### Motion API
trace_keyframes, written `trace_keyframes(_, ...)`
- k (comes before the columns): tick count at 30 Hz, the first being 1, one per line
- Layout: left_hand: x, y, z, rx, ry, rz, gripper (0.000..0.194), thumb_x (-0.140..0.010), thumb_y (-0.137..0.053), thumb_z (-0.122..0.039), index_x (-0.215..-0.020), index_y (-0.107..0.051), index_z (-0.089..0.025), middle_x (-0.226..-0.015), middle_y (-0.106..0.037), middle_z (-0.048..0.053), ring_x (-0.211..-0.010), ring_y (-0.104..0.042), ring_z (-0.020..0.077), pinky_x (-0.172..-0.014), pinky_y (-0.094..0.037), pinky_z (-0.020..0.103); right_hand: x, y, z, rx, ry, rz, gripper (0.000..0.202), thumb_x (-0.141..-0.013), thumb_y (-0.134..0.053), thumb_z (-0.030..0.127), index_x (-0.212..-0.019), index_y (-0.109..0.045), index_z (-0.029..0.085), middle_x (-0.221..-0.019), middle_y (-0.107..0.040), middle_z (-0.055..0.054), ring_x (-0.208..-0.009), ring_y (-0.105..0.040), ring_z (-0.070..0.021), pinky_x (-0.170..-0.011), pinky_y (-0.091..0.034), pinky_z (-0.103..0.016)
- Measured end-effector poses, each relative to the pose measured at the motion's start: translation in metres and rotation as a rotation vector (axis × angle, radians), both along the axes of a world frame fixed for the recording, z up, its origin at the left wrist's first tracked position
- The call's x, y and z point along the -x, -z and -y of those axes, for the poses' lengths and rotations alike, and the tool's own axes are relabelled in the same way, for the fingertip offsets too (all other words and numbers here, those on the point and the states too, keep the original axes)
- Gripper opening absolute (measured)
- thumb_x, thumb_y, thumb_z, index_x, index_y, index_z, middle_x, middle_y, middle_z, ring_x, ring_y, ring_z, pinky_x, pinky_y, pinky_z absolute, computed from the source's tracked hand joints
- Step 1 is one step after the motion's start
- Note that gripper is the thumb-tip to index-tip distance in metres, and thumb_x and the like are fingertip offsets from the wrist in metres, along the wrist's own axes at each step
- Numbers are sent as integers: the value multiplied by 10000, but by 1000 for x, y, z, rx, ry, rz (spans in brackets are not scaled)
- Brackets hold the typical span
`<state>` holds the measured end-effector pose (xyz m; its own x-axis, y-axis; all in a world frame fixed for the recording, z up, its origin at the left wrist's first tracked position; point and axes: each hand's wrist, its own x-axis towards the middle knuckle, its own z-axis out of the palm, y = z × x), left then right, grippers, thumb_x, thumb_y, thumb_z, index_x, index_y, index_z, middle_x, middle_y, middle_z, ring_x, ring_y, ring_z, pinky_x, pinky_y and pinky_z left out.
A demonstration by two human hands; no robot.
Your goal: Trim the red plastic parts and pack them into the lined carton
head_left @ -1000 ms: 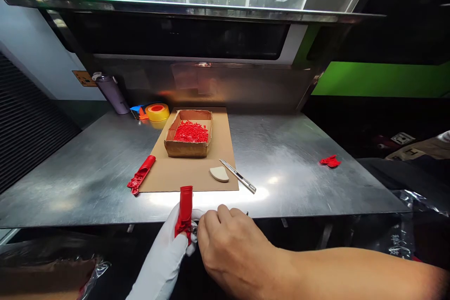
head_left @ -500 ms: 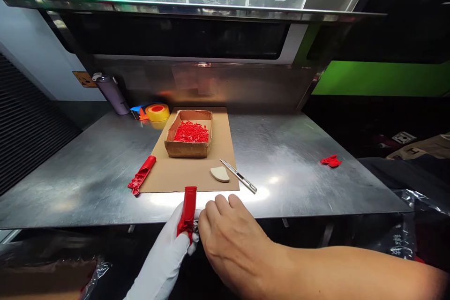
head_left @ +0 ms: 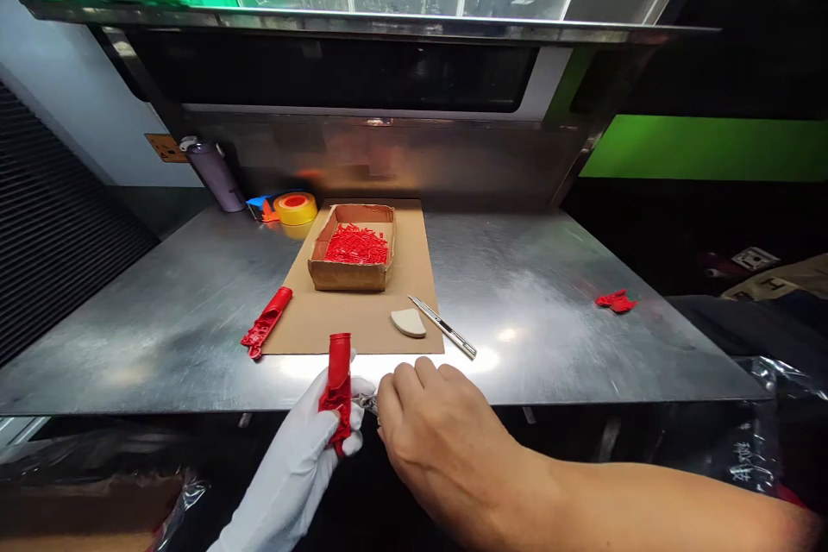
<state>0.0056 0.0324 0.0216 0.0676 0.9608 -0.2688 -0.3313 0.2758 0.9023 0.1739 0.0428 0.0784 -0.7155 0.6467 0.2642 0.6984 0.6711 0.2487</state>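
Observation:
In my white-gloved left hand [head_left: 307, 440] is a red plastic part [head_left: 340, 362], a tube-shaped piece held upright with its ribbed lower end between the fingers. Bare and closed, my right hand [head_left: 433, 440] grips metal nippers [head_left: 367, 403], of which only the head shows beside the part; the handles are hidden in the fist. Whether the jaws touch the part I cannot tell. A similar red part [head_left: 267, 322] lies on the table left of the cardboard sheet [head_left: 349, 323].
On the sheet stands a cardboard box [head_left: 349, 276] of small red scraps. Near its front right corner lie a pale wedge-shaped piece [head_left: 408, 323] and a utility knife [head_left: 446, 329]. Tape [head_left: 296, 209] and a bottle [head_left: 216, 177] stand back left; red pieces [head_left: 617, 302] lie far right.
My left hand has shifted slightly left with the red part, widening the gap to my right hand. More of the nippers' head now shows. The whole view has moved a little.

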Motion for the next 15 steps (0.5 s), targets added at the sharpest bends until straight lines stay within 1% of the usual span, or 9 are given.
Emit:
trace_keyframes(2, 2, -2, -1, 45, 3, 94, 185, -829, -648, -263, -995, -683, -190, -856, -581, 50, -726, -481, 159, -593, -456, 257, -5, -2, -2, 23, 19, -40, 100, -825, -633, 182, -777, -545, 176, -707, -545, -59, -602, -480, -211, -487, -345, -326)
trace_keyframes(5, 8, -8, -8, 146, -33, 260, 225, -847, -646, -203, -1066, -665, -154, -1009, -603, 90, -771, -508, 147, -574, -445, 239, -16, -7, -5, 87, 53, -98, 126, -821, -664, 257, -813, -567, 177, -759, -575, -72, -650, -500, -225, -538, -371, -341)
trace_keyframes(6, 10, -12, -14, 171, -64, 298, 228, -856, -633, -186, -1079, -653, -146, -1045, -606, 105, -766, -516, 145, -565, -441, 238, -21, -8, -7, 110, 67, -121, 127, -825, -660, 274, -820, -575, 180, -776, -583, -76, -676, -511, -234, -560, -380, -347)
trace_keyframes(8, 12, -23, -33, 159, -129, 297, 216, -869, -597, -176, -1081, -629, -144, -1030, -617, 119, -725, -526, 142, -546, -432, 239, -29, -8, -9, 156, 109, -174, 115, -841, -640, 287, -827, -590, 184, -803, -596, -80, -724, -526, -248, -600, -389, -354)
trace_keyframes(10, 12, -38, -64, 22, -155, 165, 225, -886, -550, -218, -1095, -603, -152, -1013, -629, 128, -703, -539, 150, -551, -440, 253, -37, -7, -12, 209, 156, -219, 97, -850, -626, 280, -837, -605, 186, -835, -609, -82, -754, -533, -250, -624, -388, -353)
trace_keyframes(12, 8, -53, -107, -233, -136, -131, 249, -904, -490, -284, -1091, -580, -146, -1038, -637, 146, -713, -551, 167, -572, -453, 279, -44, -5, -15, 262, 202, -249, 79, -855, -614, 263, -855, -619, 184, -873, -620, -86, -772, -537, -247, -638, -385, -351)
trace_keyframes(14, 5, -66, -154, -365, -174, -256, 292, -874, -507, -249, -1147, -575, -172, -1086, -634, 120, -776, -560, 183, -644, -467, 301, -50, -3, -18, 306, 248, -259, 75, -860, -603, 248, -880, -631, 181, -894, -626, -85, -785, -541, -246, -648, -383, -353)
trace_keyframes(15, 4, -71, -177, -419, -212, -321, 340, -845, -544, -217, -1181, -574, -179, -1116, -625, 113, -861, -569, 207, -723, -480, 325, -53, -2, -19, 325, 272, -258, 82, -863, -597, 244, -894, -636, 179, -896, -627, -84, -789, -543, -248, -653, -382, -355)
